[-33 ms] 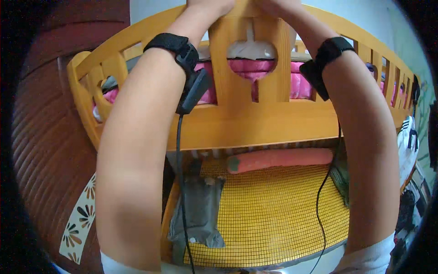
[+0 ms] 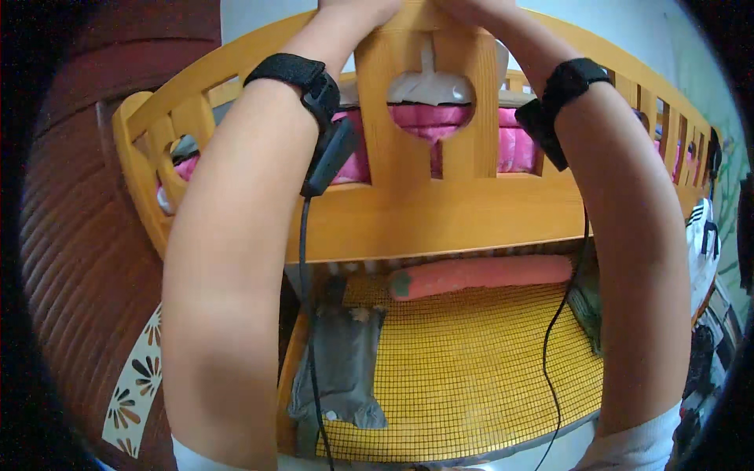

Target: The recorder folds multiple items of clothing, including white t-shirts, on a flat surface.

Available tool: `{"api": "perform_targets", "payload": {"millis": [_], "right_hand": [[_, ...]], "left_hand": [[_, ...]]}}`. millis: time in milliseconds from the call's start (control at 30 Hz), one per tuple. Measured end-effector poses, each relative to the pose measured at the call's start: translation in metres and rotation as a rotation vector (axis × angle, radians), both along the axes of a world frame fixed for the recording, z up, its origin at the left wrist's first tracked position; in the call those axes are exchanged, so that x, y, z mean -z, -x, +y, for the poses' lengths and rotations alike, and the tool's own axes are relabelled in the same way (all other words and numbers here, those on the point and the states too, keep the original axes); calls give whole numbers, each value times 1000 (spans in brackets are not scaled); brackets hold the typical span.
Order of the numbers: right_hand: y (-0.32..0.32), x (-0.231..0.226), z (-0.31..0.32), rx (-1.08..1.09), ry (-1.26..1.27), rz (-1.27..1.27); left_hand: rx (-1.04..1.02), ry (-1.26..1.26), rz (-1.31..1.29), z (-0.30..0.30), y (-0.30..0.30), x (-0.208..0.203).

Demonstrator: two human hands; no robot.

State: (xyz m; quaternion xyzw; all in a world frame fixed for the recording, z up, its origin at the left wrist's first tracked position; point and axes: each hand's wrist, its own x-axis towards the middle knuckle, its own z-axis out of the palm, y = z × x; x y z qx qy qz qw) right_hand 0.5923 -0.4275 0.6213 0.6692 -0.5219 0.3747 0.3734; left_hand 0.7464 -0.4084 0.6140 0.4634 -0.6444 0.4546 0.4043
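Both my arms reach forward to the top of a yellow wooden bed rail [image 2: 424, 212] with cut-out slats. At the upper edge of the picture, my left hand [image 2: 369, 9] rests against the rail's top, left of the central panel. My right hand [image 2: 475, 11] is at the same rail, just right of the panel. The fingers of both hands are cut off or hidden, so their grip does not show. Behind the slats lies pink bedding [image 2: 428, 118]. Each wrist wears a black strap with a small black device, from which a cable hangs.
Below the rail is a lower bed with a yellow gridded mat [image 2: 471, 361]. On it lie a long salmon-coloured bolster [image 2: 487, 275] and a grey plastic package [image 2: 342, 365]. A dark red wooden panel [image 2: 71, 235] stands left; a white garment [image 2: 701, 235] hangs right.
The view has shifted very slightly, with the rail a few pixels further left. Both hands stay at the top of the rail.
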Motion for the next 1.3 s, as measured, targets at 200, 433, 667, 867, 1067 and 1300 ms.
{"api": "perform_targets", "payload": {"millis": [200, 433, 667, 867, 1067, 1300], "right_hand": [[4, -31, -14, -32, -361, 17], [-5, -61, -11, -182, -985, -239], [-16, -62, 7, -243, -1172, -473], [-8, -36, 4, -296, -878, -235], [26, -44, -44, -910, -521, -360], [13, 6, -14, -579, 155, -241]], "left_hand": [[-128, -34, -19, -27, -13, -23], [301, -727, 132, -72, -33, -38], [445, -967, 327, -57, -26, -40], [433, -993, 212, -43, -37, -42], [599, -842, 112, -45, -32, -37], [595, 38, -5, -30, -28, 3]]}}
